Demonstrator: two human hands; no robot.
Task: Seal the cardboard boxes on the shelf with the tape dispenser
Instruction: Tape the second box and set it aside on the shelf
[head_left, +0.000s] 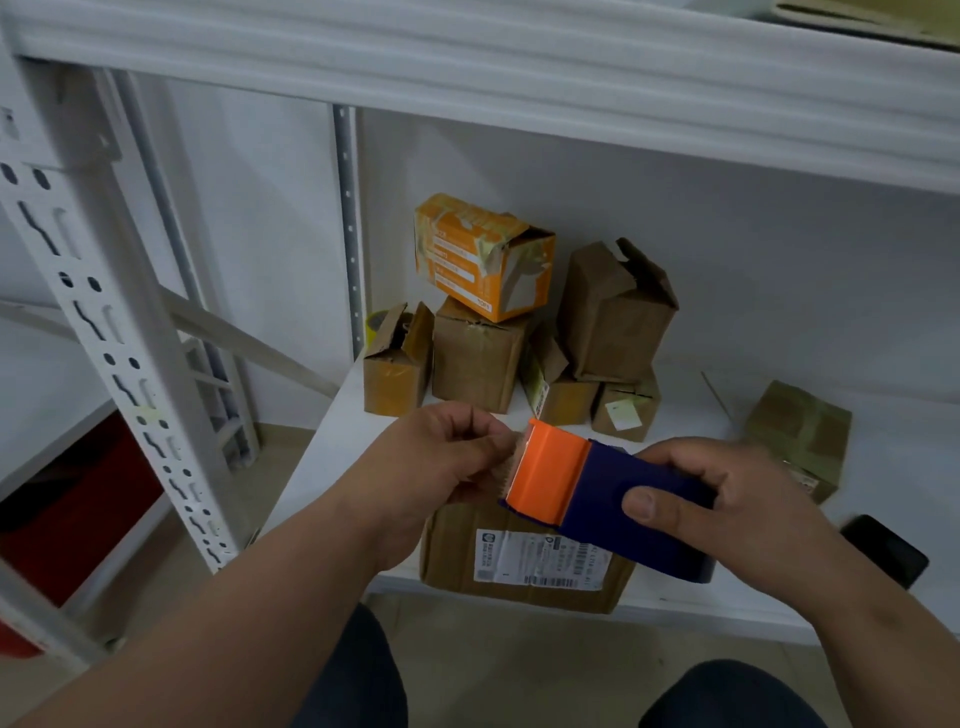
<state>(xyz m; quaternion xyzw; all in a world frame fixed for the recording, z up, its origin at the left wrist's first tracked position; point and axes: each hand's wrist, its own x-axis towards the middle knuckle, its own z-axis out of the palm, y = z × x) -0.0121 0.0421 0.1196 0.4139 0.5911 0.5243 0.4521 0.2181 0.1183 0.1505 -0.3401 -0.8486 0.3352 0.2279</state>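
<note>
My right hand (727, 499) grips the dark blue body of the tape dispenser (608, 499), which has an orange front guard. My left hand (441, 462) pinches the loose tape end at the dispenser's toothed edge. Both hover above a brown cardboard box with a white shipping label (519, 566) at the front edge of the white shelf (332, 447). Behind stands a pile of small boxes: an orange box (483, 254) on top of a brown box (478, 358), an open-flapped box (397, 358) at left, a tall crumpled box (613, 312) at right.
Another taped brown box (800, 431) sits at the right of the shelf, with a black phone-like object (883, 551) near the front edge. The upper shelf (519, 67) overhangs closely. A perforated white upright (119, 338) stands at left, a red object (78, 499) behind it.
</note>
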